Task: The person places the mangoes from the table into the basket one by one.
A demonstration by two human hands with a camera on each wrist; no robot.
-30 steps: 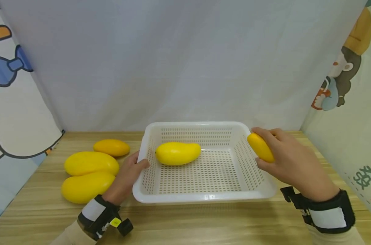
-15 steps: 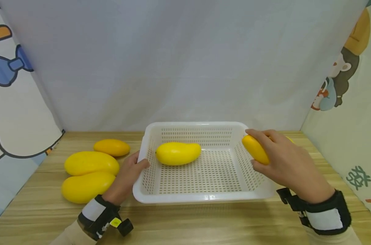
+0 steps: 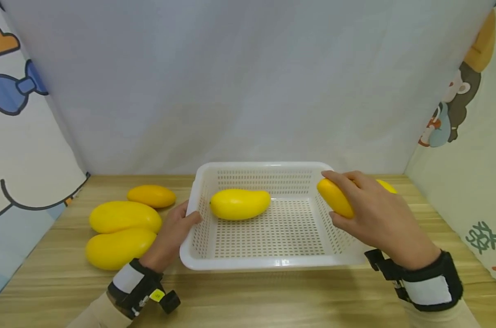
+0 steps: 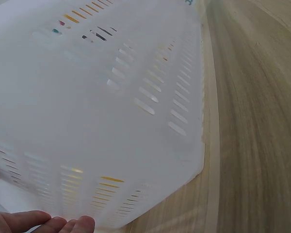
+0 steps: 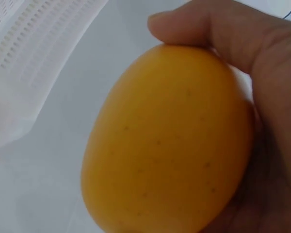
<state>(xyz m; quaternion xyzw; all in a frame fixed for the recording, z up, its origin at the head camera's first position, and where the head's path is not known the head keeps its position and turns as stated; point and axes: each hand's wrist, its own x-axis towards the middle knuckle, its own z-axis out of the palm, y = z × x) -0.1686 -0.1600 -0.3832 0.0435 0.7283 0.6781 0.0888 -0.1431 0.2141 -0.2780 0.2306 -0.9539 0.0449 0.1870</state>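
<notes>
A white plastic basket [image 3: 272, 263] with slotted walls stands tilted over the table, and a yellow mango [image 3: 240, 204] lies inside it at the left. My left hand [image 3: 173, 234] grips the basket's left rim, thumb over the edge; its fingertips [image 4: 82, 224] show against the outer wall in the left wrist view. My right hand [image 3: 372, 216] holds an orange-yellow mango [image 3: 334, 197] over the basket's right wall. Seen from the right wrist, that mango [image 5: 167, 145] carries small dark specks and the thumb lies along its end.
Left of the basket, two yellow mangoes [image 3: 125, 217] and an orange one [image 3: 151, 196] lie on the wooden table [image 3: 248, 300]. A further yellow thing [image 3: 387, 186] shows partly behind my right hand. A pale cloth wall [image 3: 248, 82] stands at the back, with printed sheets on both sides.
My right hand has moved left with the orange-yellow mango, further over the basket's right wall. A yellow thing behind that hand has come into sight. The left hand keeps its grip on the basket.
</notes>
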